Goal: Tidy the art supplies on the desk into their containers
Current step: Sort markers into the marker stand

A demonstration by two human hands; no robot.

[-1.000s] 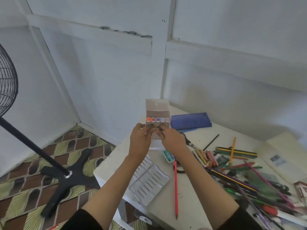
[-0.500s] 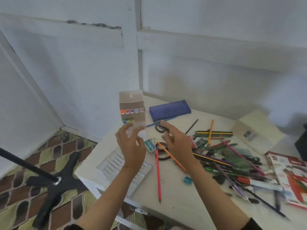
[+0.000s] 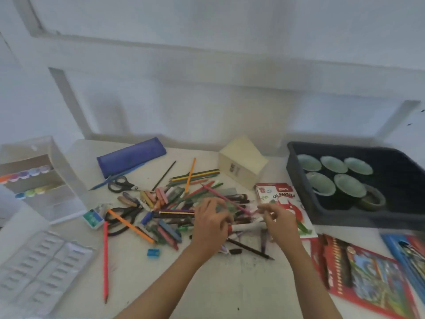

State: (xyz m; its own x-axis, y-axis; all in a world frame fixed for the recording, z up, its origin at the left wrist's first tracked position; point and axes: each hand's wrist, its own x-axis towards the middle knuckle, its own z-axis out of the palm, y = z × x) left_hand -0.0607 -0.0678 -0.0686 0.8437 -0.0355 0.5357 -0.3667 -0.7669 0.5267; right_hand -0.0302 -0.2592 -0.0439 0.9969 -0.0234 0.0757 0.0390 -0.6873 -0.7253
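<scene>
Fingers (image 3: 208, 203) of left hand (image 3: 210, 226) and right hand (image 3: 279, 221) curl over pencils (image 3: 177, 199), grasp unclear; tray (image 3: 368, 218) holds green bowls (image 3: 349, 186).

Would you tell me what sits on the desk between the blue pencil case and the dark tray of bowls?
The head view shows a pale cream box between the blue pencil case and the dark tray, touching neither.
</scene>
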